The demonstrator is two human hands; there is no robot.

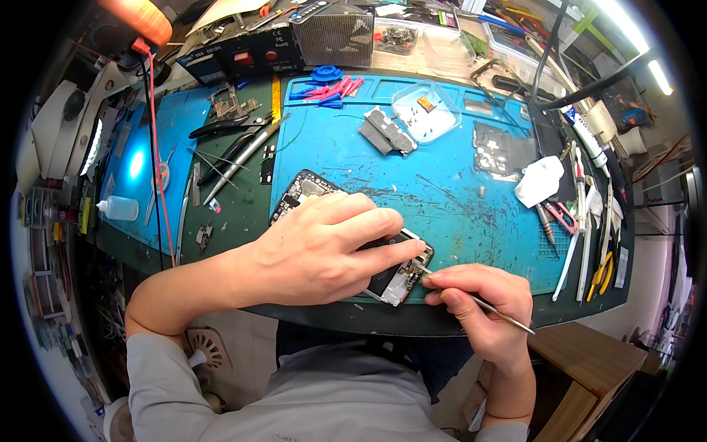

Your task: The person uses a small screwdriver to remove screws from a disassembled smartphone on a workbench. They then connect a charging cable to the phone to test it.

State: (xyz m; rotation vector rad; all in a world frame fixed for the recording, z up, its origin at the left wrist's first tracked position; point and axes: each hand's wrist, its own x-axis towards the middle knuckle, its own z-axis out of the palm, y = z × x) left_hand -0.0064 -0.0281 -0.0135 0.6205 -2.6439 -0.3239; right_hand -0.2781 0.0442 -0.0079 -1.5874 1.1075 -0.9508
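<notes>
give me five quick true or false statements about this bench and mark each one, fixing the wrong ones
1. The right hand holds a thin metal tool. True.
2. The left hand grips the yellow-handled pliers. False: the pliers lie at the right of the bench, and the left hand is over the phone.
3. The phone is open, with inner parts showing. True.
4. The small white bottle is on the right side of the bench. False: the bottle is on the left.
5. A clear tray on the blue mat contains small parts. True.
</notes>
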